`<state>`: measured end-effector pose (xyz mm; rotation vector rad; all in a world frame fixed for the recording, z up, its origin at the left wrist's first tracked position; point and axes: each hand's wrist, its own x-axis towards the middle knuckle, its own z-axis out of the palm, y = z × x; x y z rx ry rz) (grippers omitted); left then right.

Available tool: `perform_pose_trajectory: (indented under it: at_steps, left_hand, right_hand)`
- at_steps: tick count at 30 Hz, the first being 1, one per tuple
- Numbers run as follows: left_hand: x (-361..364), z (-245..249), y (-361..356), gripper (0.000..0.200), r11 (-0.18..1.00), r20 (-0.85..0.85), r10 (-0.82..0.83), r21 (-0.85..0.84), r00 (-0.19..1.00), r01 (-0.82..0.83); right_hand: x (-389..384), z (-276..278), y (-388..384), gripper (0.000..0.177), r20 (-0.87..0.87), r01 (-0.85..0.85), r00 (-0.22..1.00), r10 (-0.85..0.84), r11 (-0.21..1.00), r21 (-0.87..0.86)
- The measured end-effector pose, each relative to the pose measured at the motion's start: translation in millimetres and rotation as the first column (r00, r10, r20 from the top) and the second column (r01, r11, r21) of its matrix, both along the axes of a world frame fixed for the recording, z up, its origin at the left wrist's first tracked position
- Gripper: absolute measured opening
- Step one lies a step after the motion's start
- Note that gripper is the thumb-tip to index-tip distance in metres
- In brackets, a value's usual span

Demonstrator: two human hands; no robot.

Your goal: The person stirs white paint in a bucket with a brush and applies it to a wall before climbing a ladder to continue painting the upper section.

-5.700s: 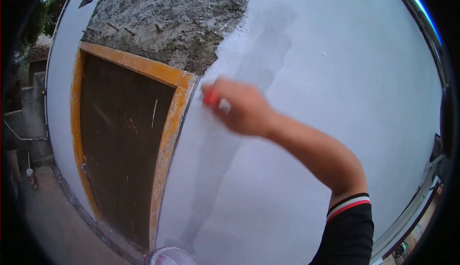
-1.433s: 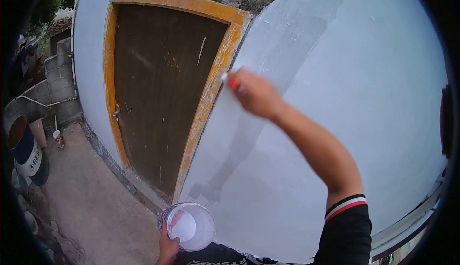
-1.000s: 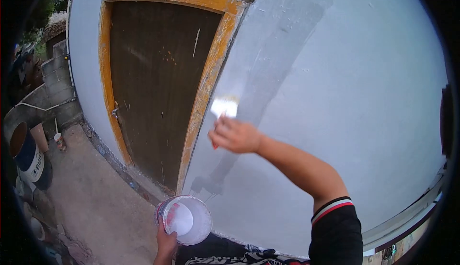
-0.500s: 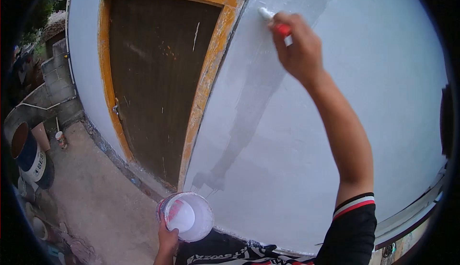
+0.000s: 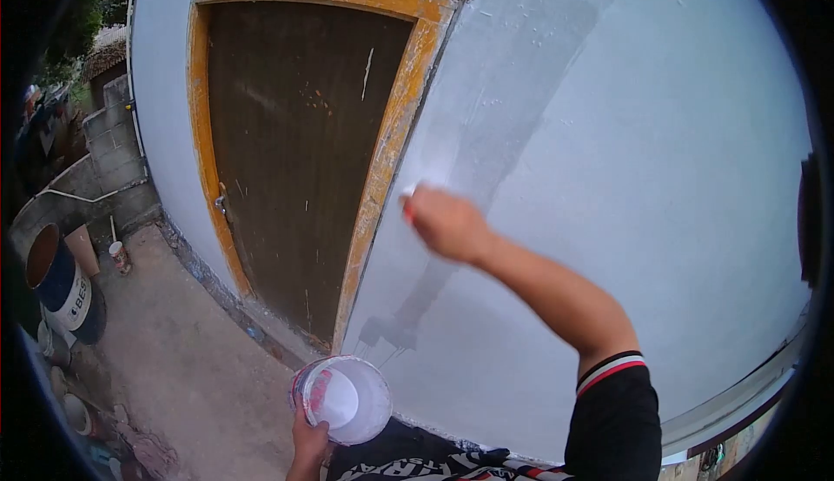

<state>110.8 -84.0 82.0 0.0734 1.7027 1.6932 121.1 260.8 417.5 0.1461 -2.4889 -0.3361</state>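
Note:
My right hand [image 5: 447,223] is closed round a paintbrush [image 5: 408,211], of which a bit of the red handle shows; motion blurs it. It is at the wall [image 5: 660,185], close to the right side of the door frame. A darker, unevenly coated strip [image 5: 512,125] runs down the wall from the top toward the door's foot. Low in the view, my left hand [image 5: 310,439] grips the rim of a paint bucket [image 5: 372,400]. White paint lies in the tilted bucket, and some reddish colour shows inside.
A dark brown door [image 5: 300,133] stands in a worn orange frame [image 5: 382,168]. On the concrete floor [image 5: 187,333] at left are a blue drum [image 5: 69,294] and a can with a stick [image 5: 119,257]. A block wall [image 5: 113,142] stands behind.
My right hand has swept down and left along the wall with the brush, from near the top to about mid-height beside the door frame. The left hand and bucket stay nearly in place.

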Motion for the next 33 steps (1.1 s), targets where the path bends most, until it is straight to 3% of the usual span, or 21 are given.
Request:
perform_pose_trajectory:
  at_steps: [1, 3, 4, 5, 6, 8, 12, 13, 14, 16, 18, 19, 22, 23, 26, 28, 31, 32, 33]
  left_hand:
    - [-1.0, -8.4, -0.9, 0.087, 1.000, -0.039, -0.003, -0.005, 0.999, 0.003]
    - [-4.8, -22.1, -0.9, 0.088, 0.999, -0.097, -0.023, -0.035, 0.995, 0.020]
    - [-4.8, -16.4, -0.3, 0.087, 0.999, -0.083, -0.023, -0.050, 0.996, 0.019]
    - [-3.8, 24.4, 4.4, 0.086, 0.998, 0.014, 0.000, -0.068, 1.000, 0.001]
    - [-4.3, 29.3, 3.8, 0.086, 0.998, 0.041, 0.008, -0.068, 0.999, -0.005]
    - [-7.1, 13.0, 2.2, 0.086, 0.999, 0.025, 0.006, -0.049, 1.000, -0.005]
    - [-7.5, -0.1, 1.9, 0.086, 0.999, 0.010, -0.023, -0.037, 1.000, 0.023]
    - [-8.5, 3.4, 2.9, 0.086, 0.999, 0.018, -0.028, -0.034, 0.999, 0.028]
    - [-7.3, 12.8, 4.2, 0.086, 0.999, 0.024, -0.032, -0.028, 0.999, 0.033]
    - [-6.4, 15.4, 1.8, 0.086, 0.999, 0.017, -0.045, -0.010, 0.999, 0.046]
    - [-6.2, 15.4, 0.4, 0.086, 0.998, 0.024, -0.055, 0.011, 0.998, 0.055]
    - [-6.2, 19.3, -0.4, 0.086, 0.998, 0.042, -0.056, 0.020, 0.998, 0.055]
    - [-4.6, 49.3, 2.9, 0.086, 0.998, 0.134, -0.054, 0.037, 0.990, 0.050]
    - [-4.3, 43.9, 2.9, 0.086, 0.998, 0.124, -0.061, 0.040, 0.990, 0.057]
    - [-3.3, 26.4, 0.3, 0.087, 0.988, -0.009, -0.078, 0.130, 0.997, 0.078]
    - [-3.9, 39.0, 5.4, 0.087, 0.982, -0.080, -0.102, 0.154, 0.992, 0.114]
    - [-2.5, 65.5, 15.3, 0.086, 0.982, 0.077, -0.090, 0.174, 0.993, 0.076]
    - [-2.3, 70.4, 16.8, 0.085, 0.976, 0.139, -0.099, 0.208, 0.985, 0.069]
    - [-2.7, 66.7, 19.2, 0.086, 0.974, 0.095, -0.115, 0.205, 0.989, 0.094]
  right_hand:
    - [1.5, 36.9, -6.9, 0.021, -0.030, 0.083, 0.996, -0.087, 0.990, -0.116]
    - [3.7, 98.4, -3.8, 0.026, -0.094, 0.071, 0.991, -0.090, 0.980, -0.188]
    - [5.1, 121.4, -5.4, 0.011, -0.198, 0.034, 0.979, -0.057, 0.992, -0.119]
    - [5.7, 141.8, -12.8, 0.010, -0.297, -0.028, 0.955, 0.011, 0.998, -0.051]
    - [8.3, 157.2, -20.5, 0.009, -0.350, -0.050, 0.934, 0.068, 0.997, 0.061]
    - [16.9, 168.3, -33.6, 0.013, -0.364, 0.098, 0.931, 0.005, 0.960, 0.264]
    - [15.7, 91.6, -11.3, 0.022, -0.250, 0.147, 0.968, 0.005, 0.797, 0.586]
    - [15.0, 55.8, -12.9, 0.023, -0.191, 0.194, 0.977, -0.092, 0.749, 0.633]
    - [15.5, 19.7, -8.5, 0.023, -0.146, 0.135, 0.988, -0.039, 0.666, 0.733]
    - [19.7, -56.2, -5.5, 0.033, 0.023, -0.028, 1.000, 0.016, 0.706, 0.708]
    - [29.5, -104.7, -16.7, 0.033, 0.158, -0.150, 0.985, 0.068, 0.785, 0.601]
    - [33.2, -119.4, -19.5, 0.025, 0.247, -0.174, 0.968, 0.051, 0.842, 0.510]
    - [38.3, -130.5, -19.1, 0.025, 0.373, -0.097, 0.926, 0.059, 0.992, 0.085]
    - [40.2, -124.5, -22.3, 0.023, 0.286, -0.035, 0.956, 0.065, 0.993, -0.109]
    - [50.2, -100.2, -33.4, 0.021, 0.086, 0.066, 0.996, -0.020, 0.816, -0.574]
    - [63.5, -92.2, -41.5, 0.019, -0.016, 0.046, 0.997, -0.076, 0.747, -0.664]
    - [88.7, -78.4, -62.1, 0.016, -0.012, 0.042, 0.997, -0.082, 0.620, -0.784]
    - [97.6, -78.1, -69.3, 0.015, 0.009, 0.025, 0.999, -0.032, 0.533, -0.846]
    - [105.5, -77.9, -75.9, 0.015, 0.019, 0.008, 1.000, 0.021, 0.441, -0.898]
